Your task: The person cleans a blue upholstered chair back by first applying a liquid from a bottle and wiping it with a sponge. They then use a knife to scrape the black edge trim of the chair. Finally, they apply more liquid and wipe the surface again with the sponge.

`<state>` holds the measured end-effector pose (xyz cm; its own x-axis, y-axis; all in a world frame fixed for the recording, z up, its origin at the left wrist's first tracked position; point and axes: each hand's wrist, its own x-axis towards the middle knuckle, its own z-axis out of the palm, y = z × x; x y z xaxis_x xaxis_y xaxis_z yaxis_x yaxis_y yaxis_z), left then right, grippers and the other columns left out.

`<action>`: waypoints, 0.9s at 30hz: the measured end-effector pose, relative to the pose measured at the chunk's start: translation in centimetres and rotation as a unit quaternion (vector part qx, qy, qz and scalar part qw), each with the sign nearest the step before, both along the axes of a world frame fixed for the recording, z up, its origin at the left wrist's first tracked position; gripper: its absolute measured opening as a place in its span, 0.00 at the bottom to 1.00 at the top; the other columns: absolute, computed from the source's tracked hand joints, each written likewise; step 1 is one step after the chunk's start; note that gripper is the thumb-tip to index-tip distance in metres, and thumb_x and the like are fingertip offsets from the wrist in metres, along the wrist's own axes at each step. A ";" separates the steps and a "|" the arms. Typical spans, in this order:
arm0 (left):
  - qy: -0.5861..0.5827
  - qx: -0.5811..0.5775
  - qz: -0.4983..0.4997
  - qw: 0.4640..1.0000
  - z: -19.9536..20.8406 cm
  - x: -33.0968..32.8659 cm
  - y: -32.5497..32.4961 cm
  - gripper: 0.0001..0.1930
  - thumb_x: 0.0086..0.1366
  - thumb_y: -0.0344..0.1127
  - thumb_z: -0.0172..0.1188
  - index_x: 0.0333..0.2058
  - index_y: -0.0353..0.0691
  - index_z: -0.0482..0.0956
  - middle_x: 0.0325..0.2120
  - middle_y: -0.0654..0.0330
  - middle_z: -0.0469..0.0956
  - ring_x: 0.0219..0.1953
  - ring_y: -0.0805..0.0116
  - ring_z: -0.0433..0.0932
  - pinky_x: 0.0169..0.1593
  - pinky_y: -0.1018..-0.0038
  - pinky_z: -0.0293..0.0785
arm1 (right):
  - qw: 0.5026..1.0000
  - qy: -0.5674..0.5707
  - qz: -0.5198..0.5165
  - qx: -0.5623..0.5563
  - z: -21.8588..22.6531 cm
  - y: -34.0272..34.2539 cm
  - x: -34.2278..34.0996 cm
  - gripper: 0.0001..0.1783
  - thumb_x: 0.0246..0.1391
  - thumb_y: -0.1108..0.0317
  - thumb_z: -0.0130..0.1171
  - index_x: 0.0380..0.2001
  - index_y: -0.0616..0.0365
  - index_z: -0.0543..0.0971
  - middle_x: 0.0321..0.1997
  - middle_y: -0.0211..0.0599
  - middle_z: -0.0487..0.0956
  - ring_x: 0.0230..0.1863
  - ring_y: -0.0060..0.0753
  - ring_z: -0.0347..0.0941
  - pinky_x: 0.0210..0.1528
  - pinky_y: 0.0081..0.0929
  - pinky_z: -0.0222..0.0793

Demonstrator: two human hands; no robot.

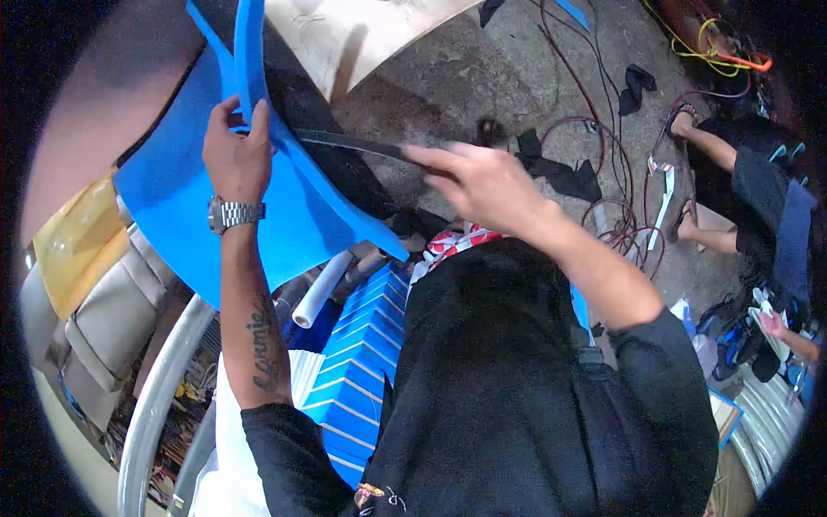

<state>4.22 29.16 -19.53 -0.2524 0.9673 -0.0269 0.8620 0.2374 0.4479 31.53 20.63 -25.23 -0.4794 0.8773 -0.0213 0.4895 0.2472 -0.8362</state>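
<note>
Above the stack of blue pieces [362, 345], the left hand [237, 155] pinches the blue foam sheet [198, 198], likely light and floppy; the right hand [482, 181] closes around a dark blade [353, 144] crossing its edge.

I read this as an informal workshop with a bare, stained concrete floor [482, 77]. Taking that floor as landmark: red and black cables [603, 146] loop across its middle, black fabric scraps [564, 177] lie among them, and a pale board [345, 34] rests at its far edge. To its right a seated person [741, 172] works low. To its left are blue foam sheets [172, 189], white tubes [319, 289] and grey cushions [112, 319].
</note>
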 end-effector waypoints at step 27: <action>0.004 -0.034 0.046 0.998 -0.7 4.3 -10.7 0.32 0.53 0.47 0.66 0.49 0.32 0.66 0.29 0.56 0.72 0.21 0.70 0.70 0.27 0.74 0.69 | 0.995 -0.032 0.075 -0.049 -0.8 -5.6 3.8 0.23 0.50 0.66 0.55 0.52 0.44 0.70 0.28 0.42 0.73 0.25 0.47 0.74 0.28 0.41 0.73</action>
